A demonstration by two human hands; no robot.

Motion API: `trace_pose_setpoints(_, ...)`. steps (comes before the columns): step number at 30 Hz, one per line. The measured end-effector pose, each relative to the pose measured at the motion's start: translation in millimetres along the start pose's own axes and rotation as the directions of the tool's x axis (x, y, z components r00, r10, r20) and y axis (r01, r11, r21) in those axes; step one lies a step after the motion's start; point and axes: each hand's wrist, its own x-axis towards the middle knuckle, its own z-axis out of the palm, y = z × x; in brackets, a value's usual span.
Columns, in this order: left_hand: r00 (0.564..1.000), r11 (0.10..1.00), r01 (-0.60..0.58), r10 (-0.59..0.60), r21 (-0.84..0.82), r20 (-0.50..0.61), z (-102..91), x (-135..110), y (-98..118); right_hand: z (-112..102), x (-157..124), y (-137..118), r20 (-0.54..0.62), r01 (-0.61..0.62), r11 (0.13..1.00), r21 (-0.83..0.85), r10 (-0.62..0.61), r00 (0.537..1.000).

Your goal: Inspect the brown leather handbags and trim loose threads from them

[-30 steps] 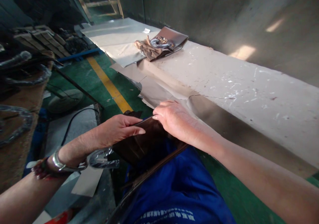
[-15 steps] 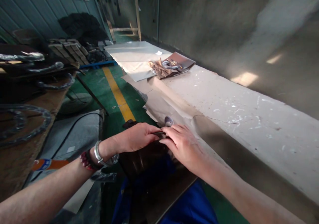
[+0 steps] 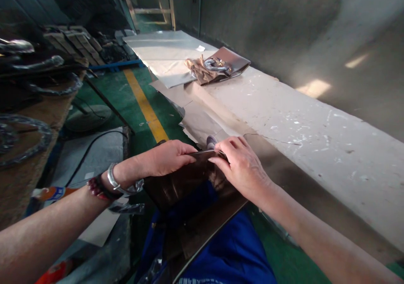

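Observation:
A dark brown, glossy leather bag point(image 3: 181, 183) rests on the blue-clothed lap point(image 3: 236, 246), with its upper edge raised. My left hand point(image 3: 170, 157) pinches that edge between thumb and fingers. A short way to the right, my right hand point(image 3: 241, 161) grips the same edge, its thumb below and its fingers curled over the top. Just behind the right fingertips is a small greyish round object point(image 3: 211, 141), partly hidden. The bag's inside cannot be made out.
A long pale worktable point(image 3: 293, 115) runs along the wall at right, bearing a brown bag point(image 3: 235, 63) with crumpled paper point(image 3: 202, 68). At left stands a bench point(image 3: 38, 128) with plastic-wrapped handles point(image 3: 44, 139). An orange bottle point(image 3: 52, 192) lies below it.
Both hands have moved slightly apart, exposing more of the bag's edge between them. The view has tilted downward, so the bag and lap show more.

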Motion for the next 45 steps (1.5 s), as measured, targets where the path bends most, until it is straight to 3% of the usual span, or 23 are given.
trace_pose_setpoints(12,1.000,1.000,0.024,-0.024,-0.003,0.001,-2.6,3,-4,5,2,3,0.016,0.038,0.997,-0.064,-0.037,0.999)
trace_pose_setpoints(19,1.000,0.999,0.014,-0.013,-0.031,0.013,-4.2,5,-8,5,3,0,0.009,-0.015,0.991,-0.131,0.016,1.000)
trace_pose_setpoints(26,1.000,0.999,0.013,-0.012,-0.046,0.028,-4.8,5,-10,3,7,-2,0.038,0.109,0.988,-0.110,-0.105,0.994)
trace_pose_setpoints(37,1.000,0.997,0.003,-0.002,-0.076,0.003,-4.8,2,-14,3,19,-9,0.117,0.208,0.957,-0.201,-0.187,0.975)
trace_pose_setpoints(41,1.000,0.998,0.012,-0.012,-0.059,-0.002,-4.7,2,-14,3,22,-10,0.127,0.203,0.945,-0.255,-0.175,0.976)
trace_pose_setpoints(45,1.000,0.998,0.004,-0.004,-0.070,0.007,-4.9,2,-14,4,23,-11,0.145,0.157,0.965,-0.208,-0.129,0.981)
